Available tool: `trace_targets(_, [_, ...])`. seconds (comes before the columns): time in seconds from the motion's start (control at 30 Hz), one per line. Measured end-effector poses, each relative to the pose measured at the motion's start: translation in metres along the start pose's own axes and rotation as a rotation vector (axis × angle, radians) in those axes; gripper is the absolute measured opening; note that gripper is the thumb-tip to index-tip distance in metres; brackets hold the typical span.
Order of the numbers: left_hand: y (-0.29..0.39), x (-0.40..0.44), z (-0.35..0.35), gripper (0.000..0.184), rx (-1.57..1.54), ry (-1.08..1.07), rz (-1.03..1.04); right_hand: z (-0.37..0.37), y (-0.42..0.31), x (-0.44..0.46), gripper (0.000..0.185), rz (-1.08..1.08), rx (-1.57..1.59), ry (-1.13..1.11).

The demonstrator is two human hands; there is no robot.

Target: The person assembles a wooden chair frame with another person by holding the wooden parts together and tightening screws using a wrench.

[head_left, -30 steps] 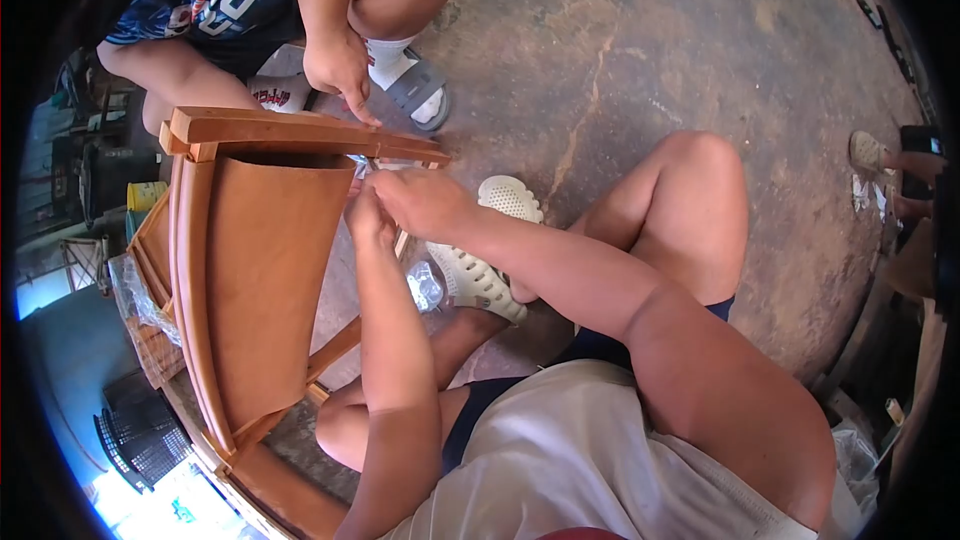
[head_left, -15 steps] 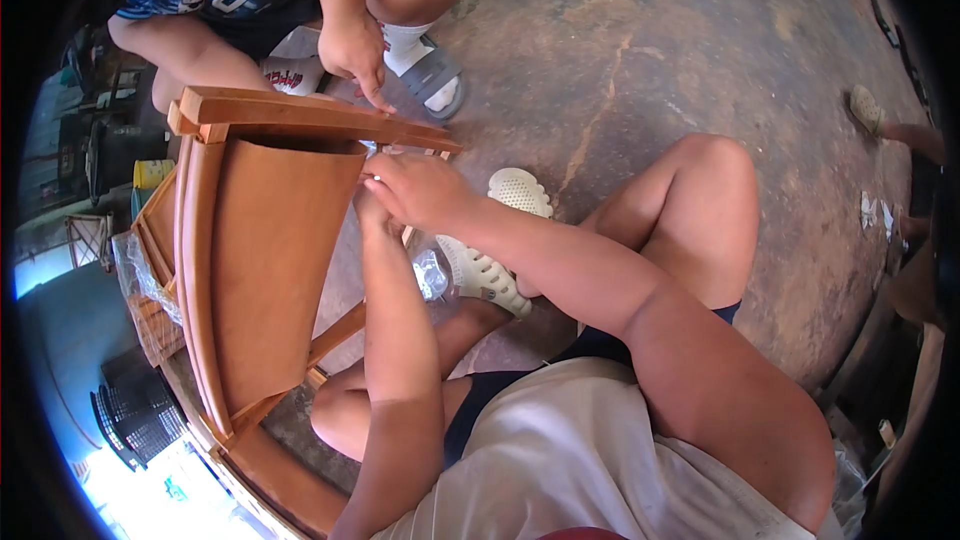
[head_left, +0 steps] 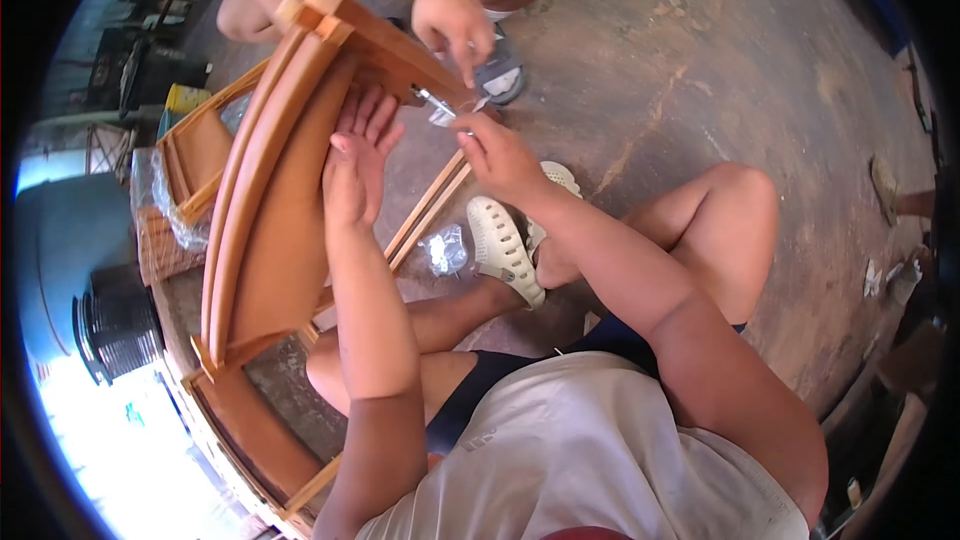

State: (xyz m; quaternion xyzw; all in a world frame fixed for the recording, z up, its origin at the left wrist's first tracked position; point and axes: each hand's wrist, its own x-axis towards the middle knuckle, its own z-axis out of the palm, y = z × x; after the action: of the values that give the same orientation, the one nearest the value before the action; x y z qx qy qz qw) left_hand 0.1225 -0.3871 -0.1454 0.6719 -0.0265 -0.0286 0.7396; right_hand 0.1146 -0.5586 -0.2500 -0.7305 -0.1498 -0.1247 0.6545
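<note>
A wooden chair with a curved frame [head_left: 245,165] and a brown back panel [head_left: 290,230] leans at the left. My left hand [head_left: 362,155] is open, its fingers spread against the panel near the top rail [head_left: 400,45]. Close to the rail's right end, my right hand [head_left: 497,158] is closed round a slim metal tool [head_left: 432,100]; its far tip is near the rail's underside. A co-worker's hand [head_left: 455,25] points down at the rail's end from above.
A clear plastic bag [head_left: 444,249] lies on the floor by my pale clog [head_left: 500,245]. A co-worker squats beyond the chair. Black baskets [head_left: 120,325], a yellow container [head_left: 187,98] and a plastic-wrapped wooden piece [head_left: 200,155] stand at the left. Another foot [head_left: 885,190] shows far right.
The chair has tilted, its top rail now slanting down to the right. My left hand has come away from my right and spread open on the panel. The metal tool has come into view.
</note>
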Motion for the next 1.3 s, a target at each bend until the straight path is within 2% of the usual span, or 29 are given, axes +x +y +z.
trace_targets(0.03, [0.000, 0.001, -0.004, 0.107, 0.001, 0.016, 0.020, 0.000, 0.003, -0.001, 0.017, 0.064, -0.031, -0.047])
trace_targets(0.1, [0.003, 0.002, 0.000, 0.116, -0.146, 0.104, 0.348, 0.000, 0.004, -0.002, 0.017, 0.039, -0.056, -0.044])
trace_targets(0.13, [0.004, 0.003, 0.002, 0.116, -0.145, 0.112, 0.363, 0.000, 0.005, -0.004, 0.017, 0.036, -0.084, -0.029])
trace_targets(0.2, [0.009, 0.006, 0.015, 0.119, -0.466, 0.194, 0.492, 0.002, 0.007, -0.004, 0.018, 0.048, -0.082, -0.045])
trace_targets(0.27, [0.021, 0.014, 0.029, 0.116, -0.550, 0.239, 0.534, 0.003, 0.011, -0.005, 0.019, 0.096, -0.007, -0.049])
trace_targets(0.33, [0.034, 0.024, 0.039, 0.114, -0.571, 0.451, 0.549, 0.001, 0.012, -0.006, 0.019, 0.107, -0.040, -0.077])
trace_targets(0.37, [0.034, 0.031, 0.034, 0.098, -0.582, 0.500, 0.561, 0.000, 0.013, -0.006, 0.020, 0.131, -0.067, -0.094])
trace_targets(0.4, [0.034, 0.034, 0.029, 0.098, -0.589, 0.507, 0.574, -0.001, 0.014, -0.005, 0.020, 0.119, -0.071, -0.104])
trace_targets(0.5, [0.041, 0.037, 0.020, 0.065, -0.564, 0.575, 0.490, -0.002, 0.016, -0.004, 0.021, 0.055, -0.086, -0.124])
trace_targets(0.67, [0.047, 0.047, 0.012, 0.068, -0.606, 0.579, 0.489, 0.001, 0.012, 0.001, 0.022, 0.141, -0.085, -0.174])
trace_targets(0.8, [0.045, 0.046, 0.009, 0.071, -0.629, 0.649, 0.412, 0.001, 0.014, 0.004, 0.022, 0.132, -0.158, -0.184])
trace_targets(0.87, [0.046, 0.046, 0.006, 0.066, -0.453, 0.691, 0.403, -0.002, 0.013, 0.005, 0.022, 0.118, -0.177, -0.217])
trace_targets(1.0, [0.055, 0.043, 0.010, 0.058, -0.454, 0.738, 0.399, 0.000, 0.010, 0.007, 0.023, 0.094, -0.186, -0.227])
trace_targets(1.1, [0.062, 0.037, 0.012, 0.048, -0.482, 0.740, 0.322, 0.003, 0.010, 0.004, 0.023, 0.082, -0.162, -0.210])
trace_targets(1.23, [0.071, 0.027, 0.016, 0.047, -0.528, 0.645, 0.303, 0.004, 0.002, 0.006, 0.023, 0.139, -0.202, -0.239])
trace_targets(1.3, [0.080, 0.021, 0.023, 0.048, -0.534, 0.667, 0.287, 0.007, 0.001, 0.008, 0.023, 0.172, -0.201, -0.248])
